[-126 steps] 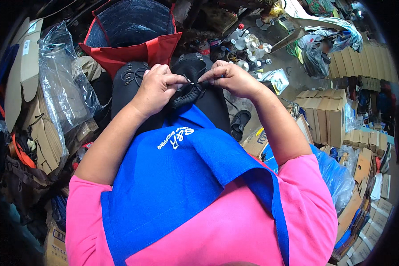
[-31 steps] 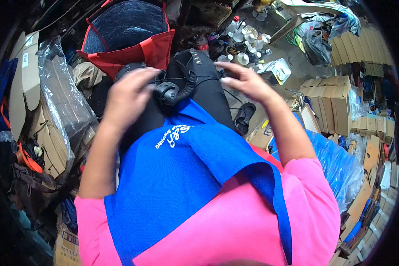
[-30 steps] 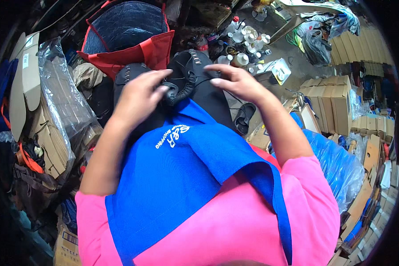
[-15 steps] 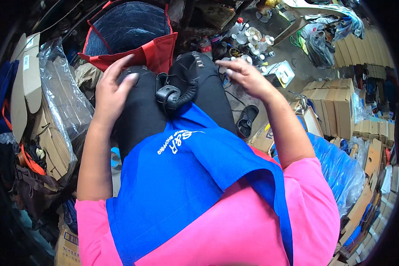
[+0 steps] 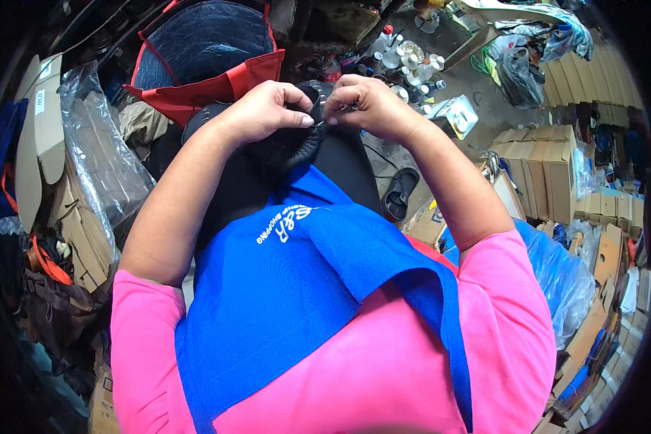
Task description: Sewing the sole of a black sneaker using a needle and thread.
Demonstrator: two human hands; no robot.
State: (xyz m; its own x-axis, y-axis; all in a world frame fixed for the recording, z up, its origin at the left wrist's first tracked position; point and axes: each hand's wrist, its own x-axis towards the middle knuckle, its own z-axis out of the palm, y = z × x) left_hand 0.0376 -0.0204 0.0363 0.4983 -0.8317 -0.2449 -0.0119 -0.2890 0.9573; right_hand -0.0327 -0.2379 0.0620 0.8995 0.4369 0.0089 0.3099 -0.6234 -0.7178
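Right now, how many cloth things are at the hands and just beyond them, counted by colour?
Black: 1, the black ribbed piece, pinched by the left hand and the right hand
Blue: 1, the blue bag on the lap
Red: 1, the red bag beyond
Total: 3

I see a grey concrete floor (image 5: 484, 119) crowded with goods. A black sandal (image 5: 399, 194) lies on it beside a row of folded brown cardboard boxes (image 5: 539, 170). Farther off stand small white-capped bottles (image 5: 412, 61). A red fabric bag with dark lining (image 5: 206, 61) sits at upper left, clear plastic-wrapped cardboard (image 5: 98, 166) beside it.
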